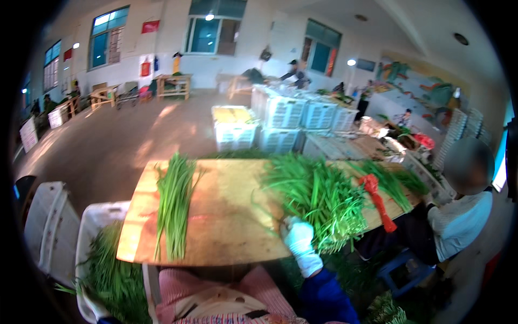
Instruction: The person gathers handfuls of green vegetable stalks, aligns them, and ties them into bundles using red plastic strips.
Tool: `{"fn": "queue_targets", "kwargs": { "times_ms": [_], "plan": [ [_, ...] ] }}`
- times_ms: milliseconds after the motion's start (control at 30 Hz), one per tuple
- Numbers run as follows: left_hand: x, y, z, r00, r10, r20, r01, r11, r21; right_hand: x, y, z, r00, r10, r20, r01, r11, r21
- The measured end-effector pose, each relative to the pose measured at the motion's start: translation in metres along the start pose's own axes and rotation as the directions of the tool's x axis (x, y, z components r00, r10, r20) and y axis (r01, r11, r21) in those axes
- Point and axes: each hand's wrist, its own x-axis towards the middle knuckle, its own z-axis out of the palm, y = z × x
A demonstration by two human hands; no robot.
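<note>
My right hand (300, 241), in a white glove, is at the near edge of the wooden tabletop (229, 216). Its fingers look curled against the left side of a big heap of green chives (318, 200); blur hides what is between them. Loose blades trail on the wood just left of that hand. At lower left, my left hand (95, 303), also gloved, is partly in view by a white crate (114, 208) full of long green leaves (110, 264); its fingers are hidden. A narrow bundle of chives (177, 208) lies lengthwise on the table's left part.
A red tied strip (379, 202) and more chives (386, 183) lie on the right side of the tabletop. A person (458, 216) sits close at right, near a blue stool (404, 272). White crates (283, 110) are stacked beyond the table; others (51, 232) stand at left.
</note>
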Motion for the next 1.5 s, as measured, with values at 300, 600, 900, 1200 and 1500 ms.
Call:
{"fn": "queue_targets", "kwargs": {
  "times_ms": [300,600,900,1200,1500],
  "plan": [
    [-0.19,0.028,0.317,0.535,-0.03,0.845,0.269,0.953,-0.136,0.001,-0.024,-0.106,0.988,0.154,0.006,-0.088,0.536,0.84],
    [-0.293,-0.141,0.432,-0.043,-0.279,0.959,0.732,0.644,0.221,-0.029,-0.03,-0.139,0.961,0.063,0.27,-0.261,0.539,0.801],
    [-0.319,-0.218,0.403,-0.155,-0.55,0.821,0.745,0.481,0.463,-0.072,-0.009,-0.101,0.995,0.093,0.035,-0.099,0.963,0.251],
    [-0.306,-0.244,0.392,-0.091,-0.407,0.909,0.831,0.472,0.295,-0.139,0.037,-0.14,0.941,0.19,0.279,-0.273,0.915,0.299],
    [-0.331,-0.244,0.39,-0.135,-0.373,0.918,0.836,0.455,0.307,-0.094,-0.012,-0.102,0.974,0.171,-0.149,-0.104,0.921,0.375]
  ]
}}
